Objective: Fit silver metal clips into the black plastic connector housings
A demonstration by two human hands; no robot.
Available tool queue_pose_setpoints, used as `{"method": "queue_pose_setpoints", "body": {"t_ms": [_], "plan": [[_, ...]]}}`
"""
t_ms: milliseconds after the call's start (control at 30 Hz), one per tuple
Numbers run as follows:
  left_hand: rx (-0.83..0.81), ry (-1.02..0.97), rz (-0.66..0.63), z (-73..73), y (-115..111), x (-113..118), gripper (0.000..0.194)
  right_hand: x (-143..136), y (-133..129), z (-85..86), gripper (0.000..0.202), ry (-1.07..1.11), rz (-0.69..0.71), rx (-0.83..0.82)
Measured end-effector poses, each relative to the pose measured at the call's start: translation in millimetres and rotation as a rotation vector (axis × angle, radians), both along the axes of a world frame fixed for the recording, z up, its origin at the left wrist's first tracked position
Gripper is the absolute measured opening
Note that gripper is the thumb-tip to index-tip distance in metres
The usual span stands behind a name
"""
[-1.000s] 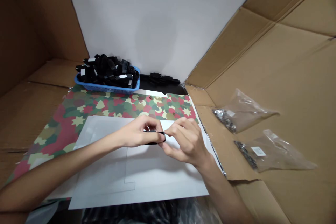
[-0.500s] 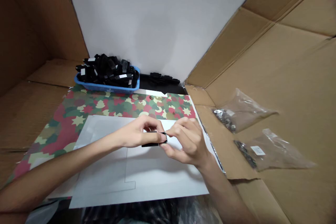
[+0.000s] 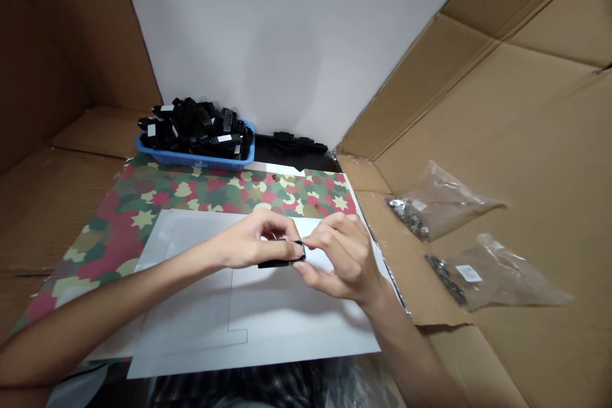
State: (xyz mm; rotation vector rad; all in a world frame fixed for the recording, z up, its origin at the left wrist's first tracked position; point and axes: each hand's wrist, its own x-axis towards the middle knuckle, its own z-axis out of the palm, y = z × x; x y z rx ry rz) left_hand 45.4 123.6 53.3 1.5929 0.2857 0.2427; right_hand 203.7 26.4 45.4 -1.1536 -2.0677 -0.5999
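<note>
A small black plastic part [image 3: 273, 263] is held level above the white paper [image 3: 191, 306]. My left hand [image 3: 261, 241] grips it, fingers on top and thumb along the near side. At the part's right end, my right hand [image 3: 337, 255] has its index finger and thumb bent around the open, frame-like tip. Whether the right fingertips pinch the part itself or something tiny is too small to tell. Beyond the hands stands a blue basket [image 3: 201, 161] heaped with black plastic pieces [image 3: 196, 124], some with white labels.
More black pieces [image 3: 299, 142] lie on a dark surface beside the basket. Two clear bags of small metal parts [image 3: 414, 218] [image 3: 449, 280] rest on cardboard at the right. A camouflage-patterned sheet [image 3: 129, 220] lies under the paper. Cardboard walls flank both sides.
</note>
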Motion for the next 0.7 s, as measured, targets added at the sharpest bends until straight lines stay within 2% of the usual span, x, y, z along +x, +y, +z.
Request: {"method": "queue_pose_setpoints", "body": {"t_ms": [267,500,600,700], "plan": [[-0.04,0.014,-0.018,-2.8,-0.5,-0.3,0.022,-0.6,-0.6,1.1,0.013,-0.007,0.003,-0.009],[-0.026,0.0,0.016,-3.4,-4.2,-0.1,0.02,-2.3,-4.5,1.6,0.01,-0.041,-0.003,-0.011],[0.002,-0.044,0.067,-1.4,-5.2,0.0,0.022,1.4,-6.6,-1.7,0.014,0.136,0.041,-0.209],[0.026,-0.068,0.112,1.9,-5.4,-0.7,0.022,6.5,-7.5,-7.3,0.024,0.517,0.085,-0.572]]}}
